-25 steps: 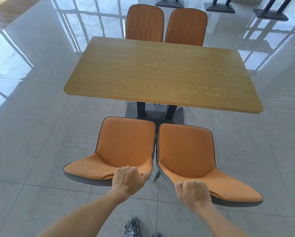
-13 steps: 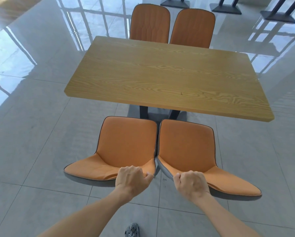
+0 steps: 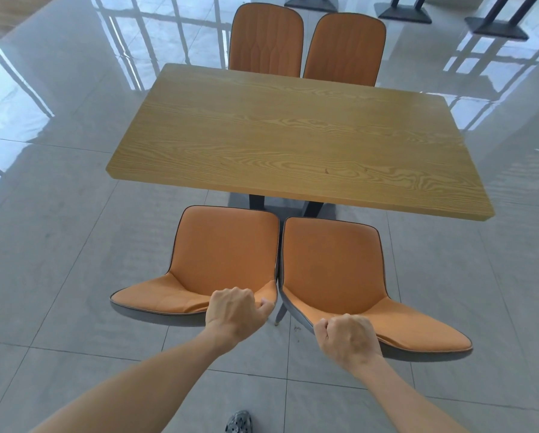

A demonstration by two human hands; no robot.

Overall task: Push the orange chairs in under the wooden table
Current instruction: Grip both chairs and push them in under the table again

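While left hand (image 3: 235, 310) clenches top edge of left orange chair (image 3: 224, 260), right hand (image 3: 347, 337) clenches top edge of right orange chair (image 3: 333, 267). Chairs side by side, seats just short of wooden table (image 3: 293, 142) near edge. 2 more orange chairs (image 3: 305, 45) at far side. No readable writing.

We count four orange chairs: two near chairs, the left near chair (image 3: 227, 254) and the right near chair (image 3: 333, 267), side by side at the tabletop's near edge, and two far chairs, one (image 3: 266, 42) beside the other (image 3: 344, 50), at its far edge. There is one wooden tabletop (image 3: 293, 139). We see two hands, left hand (image 3: 235, 310) and right hand (image 3: 347, 339), one shoe (image 3: 238, 421), and three dark bases (image 3: 311, 4) (image 3: 405, 12) (image 3: 496, 28) on the floor beyond.
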